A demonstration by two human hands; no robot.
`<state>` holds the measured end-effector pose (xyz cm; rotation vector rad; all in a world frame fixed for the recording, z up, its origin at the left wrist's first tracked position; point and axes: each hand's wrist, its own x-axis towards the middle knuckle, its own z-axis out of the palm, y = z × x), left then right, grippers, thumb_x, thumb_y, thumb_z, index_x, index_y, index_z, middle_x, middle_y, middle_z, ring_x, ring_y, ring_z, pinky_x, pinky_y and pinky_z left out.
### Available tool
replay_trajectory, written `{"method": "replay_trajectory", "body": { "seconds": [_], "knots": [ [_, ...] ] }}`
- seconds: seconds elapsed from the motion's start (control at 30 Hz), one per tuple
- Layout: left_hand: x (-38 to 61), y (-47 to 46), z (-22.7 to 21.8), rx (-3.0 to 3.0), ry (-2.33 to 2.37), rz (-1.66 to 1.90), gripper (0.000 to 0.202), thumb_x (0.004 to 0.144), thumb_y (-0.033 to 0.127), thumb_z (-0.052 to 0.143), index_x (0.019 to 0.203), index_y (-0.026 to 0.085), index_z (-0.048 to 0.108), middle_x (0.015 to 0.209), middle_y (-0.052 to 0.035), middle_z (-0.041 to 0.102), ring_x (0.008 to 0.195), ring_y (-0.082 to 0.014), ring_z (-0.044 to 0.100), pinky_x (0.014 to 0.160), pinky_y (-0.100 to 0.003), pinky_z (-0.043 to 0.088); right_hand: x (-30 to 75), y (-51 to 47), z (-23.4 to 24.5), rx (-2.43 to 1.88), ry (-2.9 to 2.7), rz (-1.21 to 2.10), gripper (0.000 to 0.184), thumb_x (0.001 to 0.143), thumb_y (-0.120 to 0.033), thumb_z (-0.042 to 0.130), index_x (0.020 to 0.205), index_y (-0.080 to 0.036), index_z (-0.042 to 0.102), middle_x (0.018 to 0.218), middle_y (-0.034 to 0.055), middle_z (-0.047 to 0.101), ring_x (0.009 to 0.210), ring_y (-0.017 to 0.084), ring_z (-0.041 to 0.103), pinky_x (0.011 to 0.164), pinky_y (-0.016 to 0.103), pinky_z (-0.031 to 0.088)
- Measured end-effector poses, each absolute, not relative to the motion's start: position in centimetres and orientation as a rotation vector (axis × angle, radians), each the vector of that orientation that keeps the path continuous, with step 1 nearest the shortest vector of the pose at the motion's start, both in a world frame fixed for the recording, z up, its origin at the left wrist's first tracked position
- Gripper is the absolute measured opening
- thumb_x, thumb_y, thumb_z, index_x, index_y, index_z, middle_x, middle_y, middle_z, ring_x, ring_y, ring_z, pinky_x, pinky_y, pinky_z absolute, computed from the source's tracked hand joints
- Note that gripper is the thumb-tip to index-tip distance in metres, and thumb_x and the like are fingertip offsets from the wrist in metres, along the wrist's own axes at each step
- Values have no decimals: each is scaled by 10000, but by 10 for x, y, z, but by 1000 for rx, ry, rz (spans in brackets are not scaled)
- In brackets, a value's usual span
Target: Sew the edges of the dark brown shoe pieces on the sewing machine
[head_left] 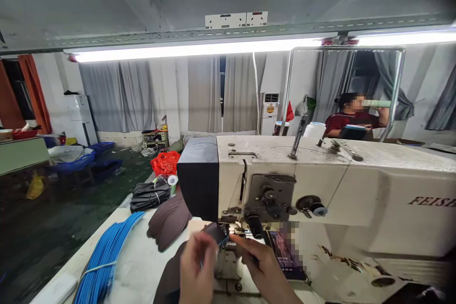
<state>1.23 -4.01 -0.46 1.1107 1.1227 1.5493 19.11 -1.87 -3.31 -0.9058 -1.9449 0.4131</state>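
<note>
A dark fabric piece (215,232) with a blue edge strip (224,242) lies under the needle area of the white sewing machine (342,194). My left hand (197,266) is raised in front of it, fingers curled together and slightly blurred; what they hold, if anything, is hidden. From the right, my right hand (259,261) reaches in with the index fingertip at the blue edge and the other fingers bent, gripping the piece by its edge. More dark fabric (170,275) hangs down left of my left hand.
On the table's left lie a tied bundle of blue strips (107,251), brown cap panels (171,221), a black tied bundle (149,194) and a red bag (165,163). A phone (285,256) rests behind my right hand. A person (351,118) drinks beyond the machine.
</note>
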Motion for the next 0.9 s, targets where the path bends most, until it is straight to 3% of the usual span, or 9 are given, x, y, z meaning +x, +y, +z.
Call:
{"method": "replay_trajectory", "body": {
  "seconds": [0.07, 0.13, 0.23, 0.33, 0.47, 0.57, 0.7, 0.9],
  "knots": [
    [-13, -24, 22, 1274, 1203, 1283, 236, 758, 395, 641, 900, 207, 620, 854, -38, 681, 857, -196, 618, 695, -225, 472, 191, -18, -34, -887, -1935, 411, 314, 914, -212, 474, 1171, -250, 650, 942, 54, 746, 847, 173, 699, 771, 259, 545],
    [-33, -13, 41, 1338, 1142, 1020, 263, 640, 335, 745, 819, 157, 673, 730, -43, 694, 731, -223, 638, 614, -251, 474, 190, -18, -35, -881, -1927, 412, 305, 915, -227, 484, 1169, -244, 652, 954, 60, 748, 837, 173, 701, 759, 253, 546],
    [-45, -16, 42, 1312, 966, 746, 335, 587, 251, 781, 890, 140, 688, 722, -37, 713, 639, -195, 646, 591, -253, 470, 191, -17, -37, -853, -1908, 415, 305, 918, -253, 492, 1181, -254, 646, 990, 63, 745, 863, 179, 702, 767, 251, 545],
    [-37, -37, 17, 1191, 847, 819, 439, 613, 292, 776, 1016, 191, 635, 842, -32, 722, 748, -195, 668, 662, -257, 482, 191, -16, -39, -851, -1906, 427, 315, 925, -256, 478, 1196, -272, 636, 968, 50, 749, 839, 171, 703, 757, 249, 546],
    [-22, -58, -15, 1087, 813, 1018, 514, 587, 424, 794, 1025, 210, 630, 943, -62, 723, 851, -251, 670, 763, -336, 504, 192, -14, -42, -907, -1916, 428, 316, 926, -258, 469, 1191, -278, 641, 884, 44, 751, 757, 167, 698, 702, 250, 554],
    [-17, -61, -21, 1011, 835, 1082, 577, 551, 461, 813, 1047, 221, 641, 995, -71, 724, 947, -273, 653, 846, -363, 492, 193, -14, -43, -938, -1929, 435, 319, 916, -240, 486, 1192, -273, 642, 855, 41, 745, 799, 178, 696, 769, 278, 547],
    [-11, -62, -17, 964, 790, 1120, 603, 528, 438, 835, 1063, 237, 643, 1071, -66, 709, 1029, -277, 627, 907, -358, 476, 193, -16, -40, -962, -1944, 453, 318, 909, -223, 491, 1183, -257, 650, 926, 49, 744, 862, 183, 693, 832, 299, 533],
    [-9, -62, -22, 929, 817, 1153, 651, 573, 337, 828, 1162, 221, 578, 1196, -104, 650, 1090, -309, 596, 920, -400, 476, 193, -19, -35, -963, -1932, 449, 332, 918, -272, 472, 1205, -270, 638, 851, 46, 746, 800, 185, 694, 771, 286, 552]
  ]
}}
